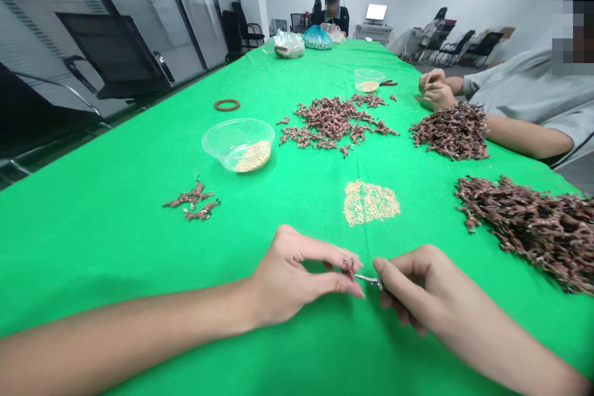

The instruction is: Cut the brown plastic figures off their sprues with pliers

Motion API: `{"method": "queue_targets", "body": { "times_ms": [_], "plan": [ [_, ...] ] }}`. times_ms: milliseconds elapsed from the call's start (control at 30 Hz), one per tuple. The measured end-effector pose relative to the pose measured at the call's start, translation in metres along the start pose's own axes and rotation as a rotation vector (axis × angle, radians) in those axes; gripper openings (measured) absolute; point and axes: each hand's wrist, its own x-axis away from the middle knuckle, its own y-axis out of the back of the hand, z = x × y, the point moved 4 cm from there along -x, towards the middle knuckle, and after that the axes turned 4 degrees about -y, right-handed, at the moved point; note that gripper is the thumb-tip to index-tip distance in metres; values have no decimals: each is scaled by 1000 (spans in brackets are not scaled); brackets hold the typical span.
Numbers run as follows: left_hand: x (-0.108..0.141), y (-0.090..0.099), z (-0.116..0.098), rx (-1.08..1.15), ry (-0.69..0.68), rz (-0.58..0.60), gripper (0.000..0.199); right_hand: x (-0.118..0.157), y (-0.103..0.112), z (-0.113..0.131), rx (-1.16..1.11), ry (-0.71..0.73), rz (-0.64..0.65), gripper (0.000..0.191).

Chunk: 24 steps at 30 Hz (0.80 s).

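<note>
Left hand (288,278), forearm reaching in low over the green tablecloth (139,247), is pinching a small copper-brown sprig (349,267) between thumb and fingertips, the sprig sitting between both hands and nearer the left. Right hand (417,291) is gripping small metal pliers (369,280), their long axis lying crosswise and pointing leftward at the sprig, just below a heap of pale beads (371,203).

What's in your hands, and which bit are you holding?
The left hand pinches a small copper-coloured piece between thumb and fingertips; the right hand holds metal pliers by the handle end, hidden in its fingers.
</note>
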Motion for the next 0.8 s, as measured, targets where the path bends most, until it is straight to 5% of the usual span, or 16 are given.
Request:
{"method": "queue_targets", "body": {
  "times_ms": [67,133,333,400,533,800],
  "plan": [
    [-1,0,-2,-19,-17,10,10,1,-2,-3,-157,-33,108,46],
    [-3,0,-1,-7,11,7,11,0,2,-1,-170,38,84,45],
    [-6,2,17,400,194,-35,20,4,24,20,315,491,-572,27],
    [-6,2,19,457,224,-14,21,7,22,23,400,664,-693,12],
    [-5,3,18,448,239,-10,21,9,14,21,529,825,-758,5],
    [-5,2,16,450,234,4,20,12,14,28,633,852,-805,7]
  ]
}}
